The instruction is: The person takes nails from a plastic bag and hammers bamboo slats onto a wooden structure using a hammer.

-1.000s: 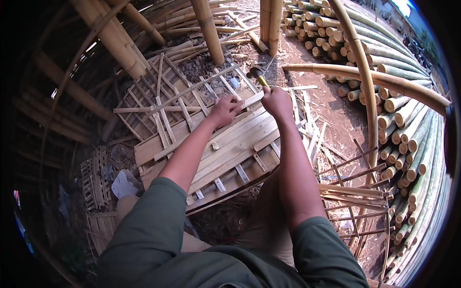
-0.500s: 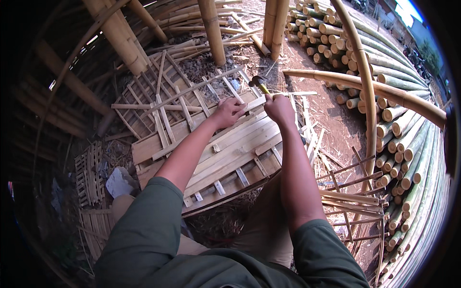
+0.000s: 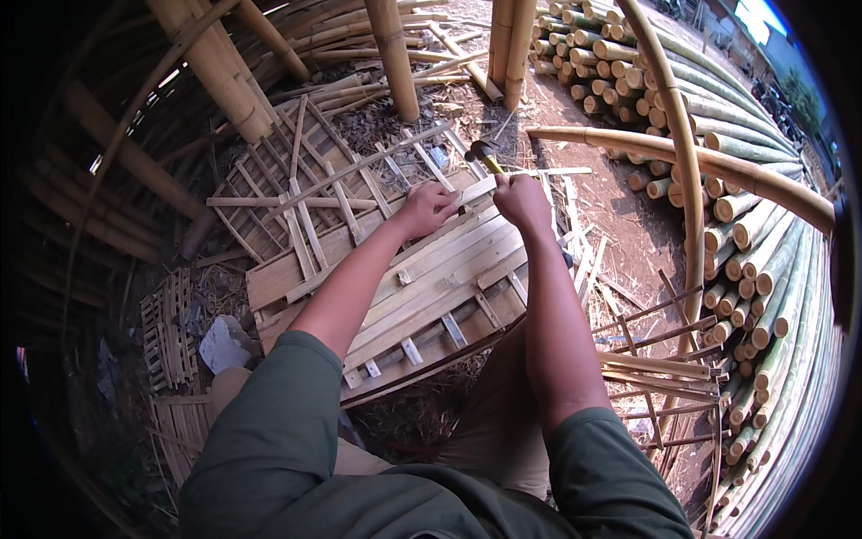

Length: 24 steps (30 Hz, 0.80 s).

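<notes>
My right hand (image 3: 523,202) is closed around the handle of a hammer (image 3: 486,157), whose dark head points up and away from me. Just to its left, my left hand (image 3: 426,212) has its fingers bent and pressed at the end of a pale wooden slat (image 3: 477,190). Whether a nail sits between those fingers is too small to tell. Both hands are over a panel of pale boards (image 3: 440,269) lying in front of me. Short cross slats (image 3: 453,331) show along its near edge, and a small wood block (image 3: 404,278) rests on the boards.
A lattice of thin strips (image 3: 301,207) lies beyond the panel to the left. Bamboo posts (image 3: 392,63) stand at the back. A bent bamboo pole (image 3: 678,155) crosses on the right, before stacked bamboo poles (image 3: 763,278). Loose sticks (image 3: 655,373) lie near my right elbow.
</notes>
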Available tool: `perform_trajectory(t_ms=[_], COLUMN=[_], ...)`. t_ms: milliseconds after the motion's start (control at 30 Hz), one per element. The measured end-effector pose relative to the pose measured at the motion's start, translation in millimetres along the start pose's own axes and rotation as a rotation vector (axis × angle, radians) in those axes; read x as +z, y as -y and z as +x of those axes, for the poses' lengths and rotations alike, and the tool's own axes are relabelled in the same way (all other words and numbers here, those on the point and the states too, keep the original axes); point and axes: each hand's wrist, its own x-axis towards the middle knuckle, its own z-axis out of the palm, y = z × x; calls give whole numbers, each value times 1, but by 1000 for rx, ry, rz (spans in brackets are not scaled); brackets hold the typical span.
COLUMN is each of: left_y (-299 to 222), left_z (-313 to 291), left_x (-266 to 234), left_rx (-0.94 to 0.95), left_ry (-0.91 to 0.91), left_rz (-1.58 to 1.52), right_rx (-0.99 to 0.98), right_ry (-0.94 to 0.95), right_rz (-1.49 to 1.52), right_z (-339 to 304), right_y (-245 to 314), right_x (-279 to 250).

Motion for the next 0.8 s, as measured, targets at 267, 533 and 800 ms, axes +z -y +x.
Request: perform_trajectory(t_ms=[267, 533, 800], left_y=[-1, 2, -57], left_z=[5, -19, -133], left_x=[-4, -43, -178], left_rx=[-113, -220, -390], left_ry=[159, 68, 160], left_rz=[8, -9, 56], right_rx=[19, -63, -26], right_ry=[-6, -106, -97], right_rz=[-14, 18, -52], right_z=[2, 6, 8], right_y=[-2, 3, -6], right_x=[1, 21, 9])
